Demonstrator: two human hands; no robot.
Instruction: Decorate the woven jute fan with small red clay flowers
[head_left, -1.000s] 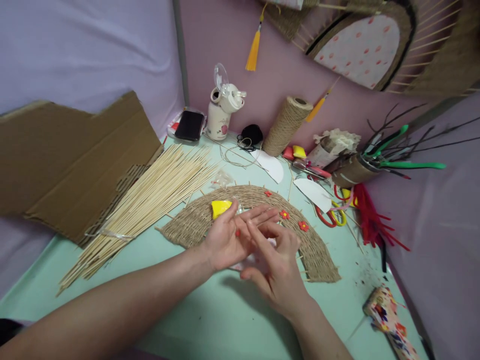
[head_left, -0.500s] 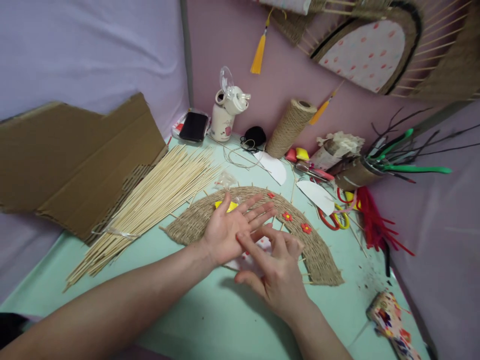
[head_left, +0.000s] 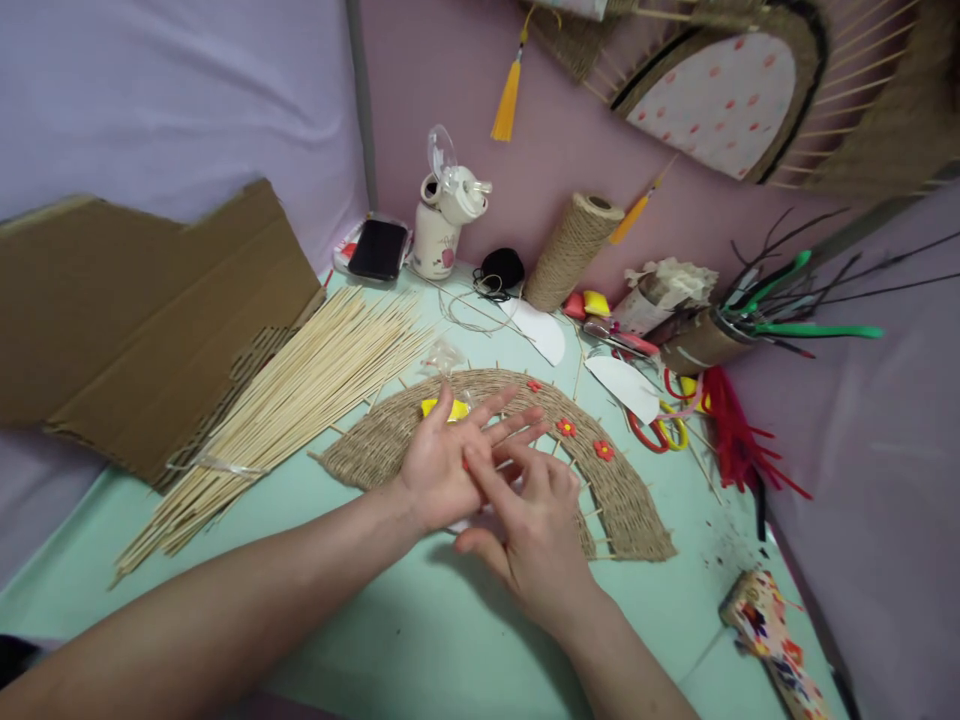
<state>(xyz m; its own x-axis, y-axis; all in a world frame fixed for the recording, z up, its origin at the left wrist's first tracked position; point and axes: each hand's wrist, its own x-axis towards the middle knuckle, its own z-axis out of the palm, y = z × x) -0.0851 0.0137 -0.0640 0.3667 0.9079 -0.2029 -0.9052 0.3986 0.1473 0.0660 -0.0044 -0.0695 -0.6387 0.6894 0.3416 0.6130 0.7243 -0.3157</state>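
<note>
My left hand (head_left: 450, 460) lies palm up with its fingers stretched out above a woven jute arch (head_left: 375, 445) on the mint-green table (head_left: 360, 620). The index finger of my right hand (head_left: 536, 530) presses on the left palm, where a tiny red bit shows. The other right fingers are curled. A yellow piece (head_left: 435, 408) peeks out behind the left thumb. Small red flowers (head_left: 583, 438) sit on the arch to the right of the hands.
A bundle of bamboo skewers (head_left: 292, 395) and cardboard (head_left: 142, 310) lie at the left. At the back stand a mug (head_left: 442, 225), a phone (head_left: 379, 250) and a jute spool (head_left: 570, 250). Scissors (head_left: 660, 425), red pipe cleaners (head_left: 742, 440) and a tool cup (head_left: 712, 340) crowd the right.
My left hand has opened flatter, palm up. My right index finger has come down onto the left palm. The yellow piece is now mostly hidden behind the left thumb.
</note>
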